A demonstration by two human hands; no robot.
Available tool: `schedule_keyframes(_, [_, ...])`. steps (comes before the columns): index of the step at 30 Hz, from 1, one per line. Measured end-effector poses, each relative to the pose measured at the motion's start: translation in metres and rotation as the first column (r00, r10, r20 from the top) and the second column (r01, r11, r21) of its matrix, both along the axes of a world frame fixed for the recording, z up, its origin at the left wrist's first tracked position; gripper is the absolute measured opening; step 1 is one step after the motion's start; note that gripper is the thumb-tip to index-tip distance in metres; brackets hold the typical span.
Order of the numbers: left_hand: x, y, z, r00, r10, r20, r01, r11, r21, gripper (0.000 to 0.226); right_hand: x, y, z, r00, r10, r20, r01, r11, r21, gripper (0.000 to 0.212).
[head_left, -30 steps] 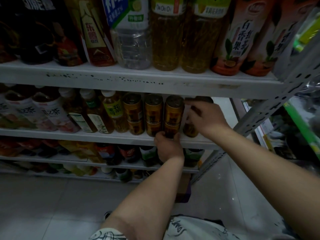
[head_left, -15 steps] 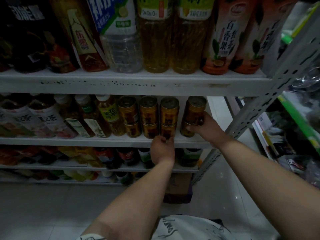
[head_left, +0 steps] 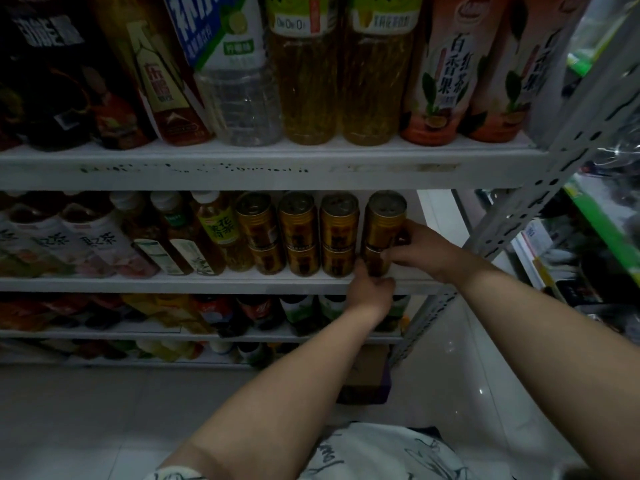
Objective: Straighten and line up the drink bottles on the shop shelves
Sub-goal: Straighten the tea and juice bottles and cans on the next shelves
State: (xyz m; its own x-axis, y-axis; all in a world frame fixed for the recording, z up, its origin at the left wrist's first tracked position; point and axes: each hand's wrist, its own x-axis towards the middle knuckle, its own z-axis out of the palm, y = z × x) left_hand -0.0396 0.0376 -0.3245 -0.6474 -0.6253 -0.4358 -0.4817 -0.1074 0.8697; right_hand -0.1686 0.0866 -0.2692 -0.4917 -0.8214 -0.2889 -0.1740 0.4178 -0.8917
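Middle tier of a white metal shelf; the right hand curls its fingers round the right side of the upper gold-coloured metal drink can, with the thumb near the seam below; the left hand, fingers bent, grips the foot of the lower gold can directly beneath; just left of both sets of fingers stand three pairs of stacked gold cans, and beyond them a yellow-labelled tea bottle.
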Motion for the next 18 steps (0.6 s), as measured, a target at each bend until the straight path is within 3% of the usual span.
schedule_keyframes(4, [0.003, 0.012, -0.002, 0.999, 0.027, 0.020, -0.028, 0.997, 0.077, 0.088, 0.008, 0.005, -0.006, 0.993, -0.110, -0.034, 0.106, 0.989, -0.104, 0.059])
schedule_keyframes(8, [0.001, 0.016, -0.003, 0.998, 0.050, -0.029, -0.046, 0.992, 0.117, 0.093, 0.015, 0.002, -0.015, 0.959, -0.210, -0.190, 0.186, 0.973, -0.135, 0.068])
schedule_keyframes(14, [-0.005, 0.019, 0.000, 0.995, -0.026, 0.100, 0.030, 0.999, -0.037, 0.092, 0.013, 0.000, -0.014, 0.949, -0.192, -0.252, 0.171, 0.980, -0.104, 0.069])
schedule_keyframes(18, [-0.015, 0.020, 0.008, 0.989, -0.011, 0.147, 0.026, 0.995, -0.095, 0.094, 0.010, 0.004, -0.014, 0.972, -0.162, -0.168, 0.146, 0.984, -0.103, 0.067])
